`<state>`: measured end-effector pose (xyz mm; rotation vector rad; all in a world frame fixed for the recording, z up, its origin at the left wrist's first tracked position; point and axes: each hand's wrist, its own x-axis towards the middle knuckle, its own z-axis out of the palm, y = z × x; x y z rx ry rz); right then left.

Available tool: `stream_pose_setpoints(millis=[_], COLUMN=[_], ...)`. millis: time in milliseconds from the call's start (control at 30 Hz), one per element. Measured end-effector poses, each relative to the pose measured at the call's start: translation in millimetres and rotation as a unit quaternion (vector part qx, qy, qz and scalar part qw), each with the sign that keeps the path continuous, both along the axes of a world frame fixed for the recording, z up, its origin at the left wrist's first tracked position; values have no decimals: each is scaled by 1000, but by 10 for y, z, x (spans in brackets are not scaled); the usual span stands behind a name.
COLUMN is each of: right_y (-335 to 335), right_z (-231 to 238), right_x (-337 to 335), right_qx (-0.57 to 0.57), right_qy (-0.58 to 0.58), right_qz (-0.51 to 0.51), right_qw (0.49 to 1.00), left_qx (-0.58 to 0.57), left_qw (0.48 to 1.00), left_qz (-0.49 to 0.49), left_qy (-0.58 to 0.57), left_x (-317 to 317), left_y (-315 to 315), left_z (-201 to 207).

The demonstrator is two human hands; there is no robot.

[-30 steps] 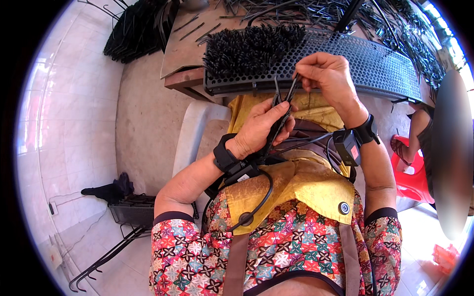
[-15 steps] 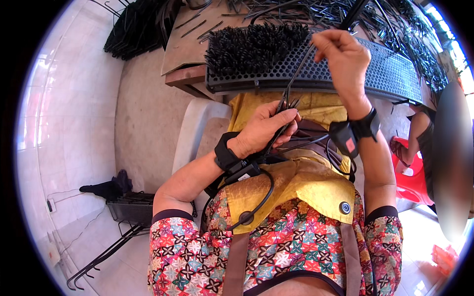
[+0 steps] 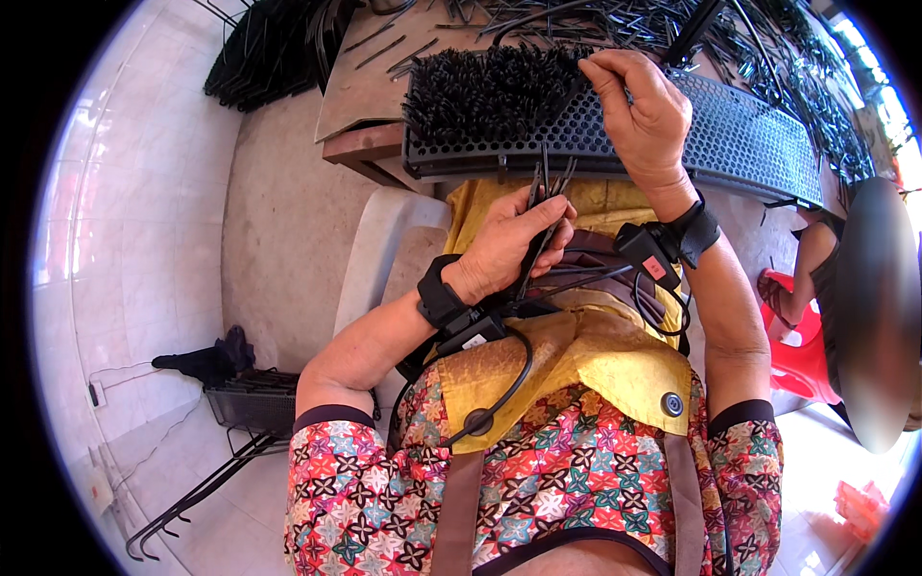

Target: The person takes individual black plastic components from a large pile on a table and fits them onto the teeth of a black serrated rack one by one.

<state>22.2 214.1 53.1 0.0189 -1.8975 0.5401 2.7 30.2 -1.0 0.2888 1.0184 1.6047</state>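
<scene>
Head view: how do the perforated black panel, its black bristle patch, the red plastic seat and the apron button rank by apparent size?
1. Perforated black panel
2. Black bristle patch
3. Red plastic seat, partly hidden
4. Apron button, by far smallest

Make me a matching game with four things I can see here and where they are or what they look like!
1. left hand
2. apron bib
3. perforated panel
4. plastic seat

A. red
B. bears a bristly black tuft at its left end
C. closed around thin black strips
D. yellow

Right pairs: 1-C, 2-D, 3-B, 4-A
</scene>
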Motion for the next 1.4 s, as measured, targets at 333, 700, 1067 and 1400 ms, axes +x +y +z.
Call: stream_pose_setpoints(millis=[333, 700, 1067, 1400], right_y=[33, -178, -91, -136], right_z=[-182, -148, -24, -82], right_x=[-18, 513, 237, 157], right_qx=[158, -417, -142, 223], right_qy=[-129, -344, -45, -249], right_qz=[96, 181, 11, 25], right_qw=[974, 821, 989, 942], left_qx=[11, 27, 0, 6], left_qw=[1000, 999, 1000, 1000], left_qz=[-2, 18, 17, 14], left_qy=[-12, -5, -7, -2], left_x=[-2, 19, 1, 10], left_y=[-3, -12, -4, -4], left_z=[4, 26, -22, -15])
